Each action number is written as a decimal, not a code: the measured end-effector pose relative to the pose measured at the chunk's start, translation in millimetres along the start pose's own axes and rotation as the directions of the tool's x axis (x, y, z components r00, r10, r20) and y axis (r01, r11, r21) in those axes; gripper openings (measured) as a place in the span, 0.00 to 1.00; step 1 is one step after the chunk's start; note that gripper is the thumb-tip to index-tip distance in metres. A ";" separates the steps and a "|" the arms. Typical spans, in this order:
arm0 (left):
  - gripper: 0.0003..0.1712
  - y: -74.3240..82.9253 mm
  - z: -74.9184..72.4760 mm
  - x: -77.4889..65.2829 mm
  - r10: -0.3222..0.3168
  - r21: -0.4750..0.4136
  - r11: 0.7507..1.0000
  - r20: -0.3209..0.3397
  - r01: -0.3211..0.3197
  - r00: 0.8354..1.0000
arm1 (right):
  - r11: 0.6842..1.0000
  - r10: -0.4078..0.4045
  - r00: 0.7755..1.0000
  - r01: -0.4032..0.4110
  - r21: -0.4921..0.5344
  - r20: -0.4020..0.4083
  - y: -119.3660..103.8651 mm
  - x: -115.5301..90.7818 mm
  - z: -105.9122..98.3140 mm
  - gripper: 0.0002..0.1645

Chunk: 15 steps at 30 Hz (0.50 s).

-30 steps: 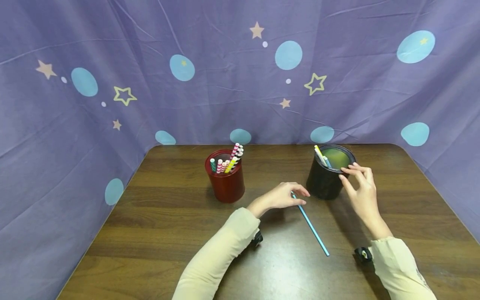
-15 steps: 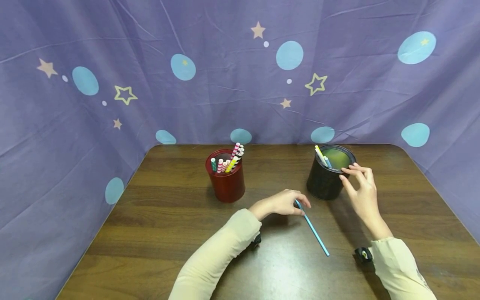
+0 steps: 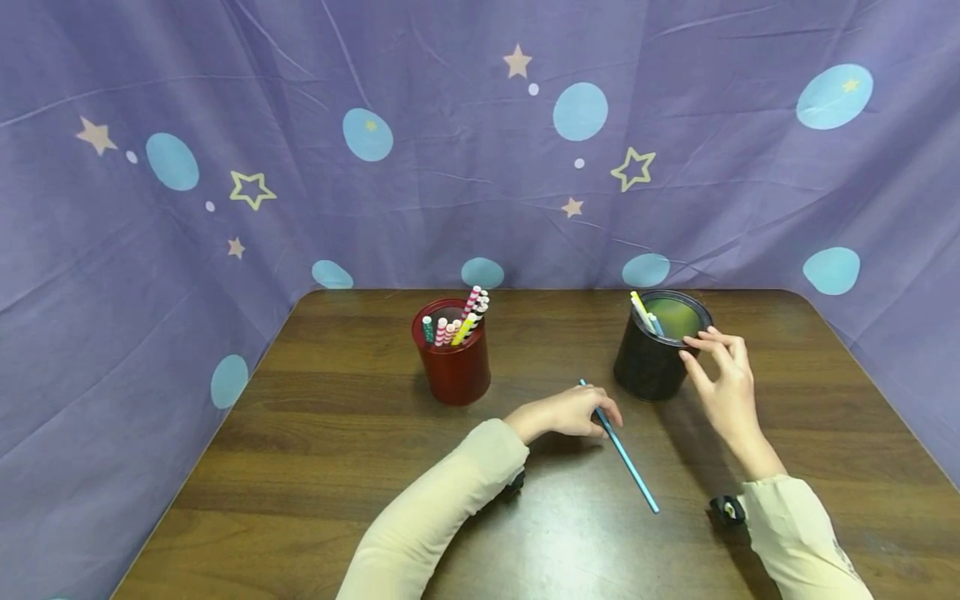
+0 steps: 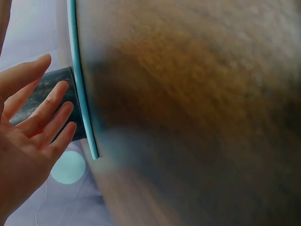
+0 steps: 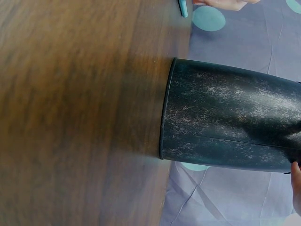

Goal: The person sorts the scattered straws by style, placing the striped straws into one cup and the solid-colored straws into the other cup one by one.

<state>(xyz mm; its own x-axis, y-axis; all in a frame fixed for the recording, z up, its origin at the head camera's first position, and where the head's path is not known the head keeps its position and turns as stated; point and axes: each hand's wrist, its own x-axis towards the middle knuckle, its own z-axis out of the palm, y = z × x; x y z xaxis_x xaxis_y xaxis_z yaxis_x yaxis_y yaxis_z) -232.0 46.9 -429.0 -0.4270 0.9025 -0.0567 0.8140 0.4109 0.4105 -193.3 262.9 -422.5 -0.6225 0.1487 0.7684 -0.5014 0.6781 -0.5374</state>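
A thin blue straw [image 3: 632, 471] lies slantwise on the wooden table. My left hand [image 3: 567, 411] hovers over its far part, fingers loosely bent. In the left wrist view the straw [image 4: 81, 89] runs past the fingertips [image 4: 61, 88], which are spread with nothing between them. To the right, my right hand [image 3: 727, 387] holds the near rim of the black can [image 3: 651, 364] with thumb and fingers. The right wrist view shows this can [image 5: 225, 113] standing on the table, one fingertip [image 5: 296, 172] against its wall near the rim. Several yellow, white and blue straws [image 3: 645, 317] lean inside it.
A dark red can [image 3: 456, 375] stands left of the black one, holding several striped, green and yellow straws [image 3: 442, 331]. Behind the brown table [image 3: 300, 467] hangs a purple curtain [image 3: 450, 217] with stars and blue ovals.
My left hand has come slightly nearer and lower along the blue straw, whose far end now shows beyond the hand. The right hand and the black can have stayed in place.
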 end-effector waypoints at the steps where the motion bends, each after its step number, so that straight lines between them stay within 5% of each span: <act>1: 0.15 0.0 0.6 0.5 0.000 0.004 1.000 0.003 0.000 1.000 | 1.000 0.000 1.000 0.000 -0.001 0.002 -0.1 0.1 -0.2 0.14; 15: 0.13 4.4 6.4 8.3 0.018 0.040 0.999 0.047 -0.020 0.999 | 1.000 -0.006 1.000 0.006 0.024 -0.027 -1.7 0.4 1.2 0.16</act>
<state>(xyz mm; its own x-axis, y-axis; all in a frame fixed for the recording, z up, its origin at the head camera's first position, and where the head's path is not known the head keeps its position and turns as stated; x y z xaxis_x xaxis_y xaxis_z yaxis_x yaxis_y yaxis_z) -229.5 57.0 -433.5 -0.3933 0.9148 -0.0921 0.8376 0.3978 0.3744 -193.4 260.9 -421.8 -0.6031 0.1644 0.7805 -0.5194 0.6616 -0.5407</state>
